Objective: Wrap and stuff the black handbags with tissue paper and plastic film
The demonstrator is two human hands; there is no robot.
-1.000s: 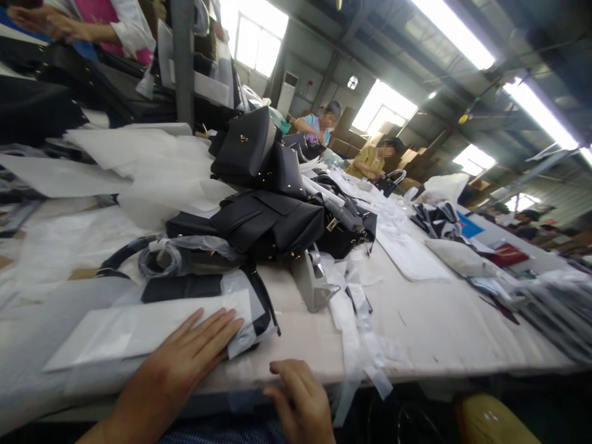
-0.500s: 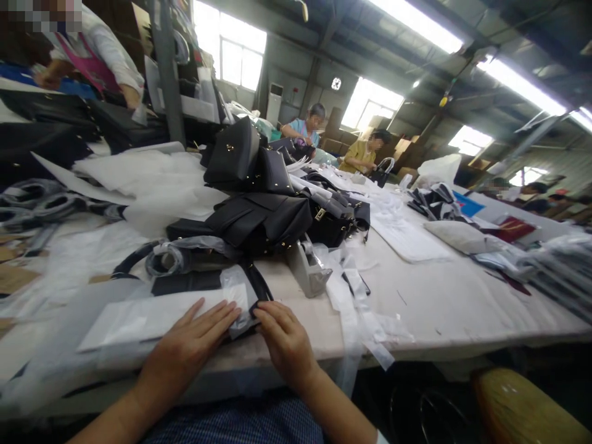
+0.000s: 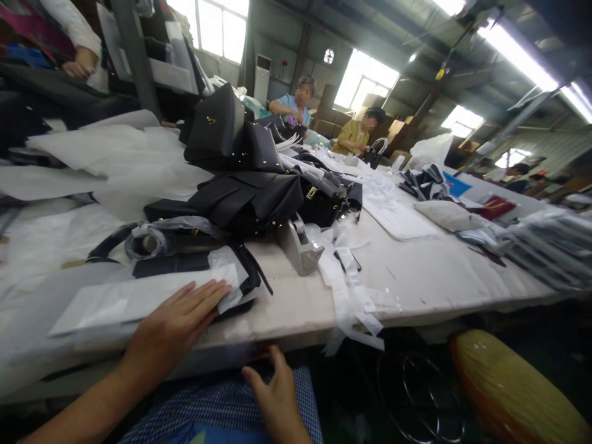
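My left hand (image 3: pixel 182 314) lies flat, fingers stretched out, on a white paper sheet (image 3: pixel 115 296) that covers part of a black bag (image 3: pixel 171 264). Clear plastic wrap (image 3: pixel 227 262) sits at the sheet's right end, just beyond my fingertips. A black strap (image 3: pixel 256 269) sticks out past it to the right. Below the table edge, my right hand (image 3: pixel 275 391) is in front of my lap with thumb and fingers apart, and I see nothing in it. A plastic-wrapped handle (image 3: pixel 150 240) is behind the sheet.
Black handbags (image 3: pixel 245 200) are piled behind my work. A grey tape dispenser (image 3: pixel 300 246) stands to the right, with translucent strips (image 3: pixel 345 290) hanging over the table edge. A yellow stool (image 3: pixel 509 382) is at lower right. Co-workers (image 3: pixel 296 111) work farther back.
My right hand has left the black strap and dropped below the table edge, opening. My left hand stays on the paper sheet. The view has shifted, so the scene sits further left and higher.
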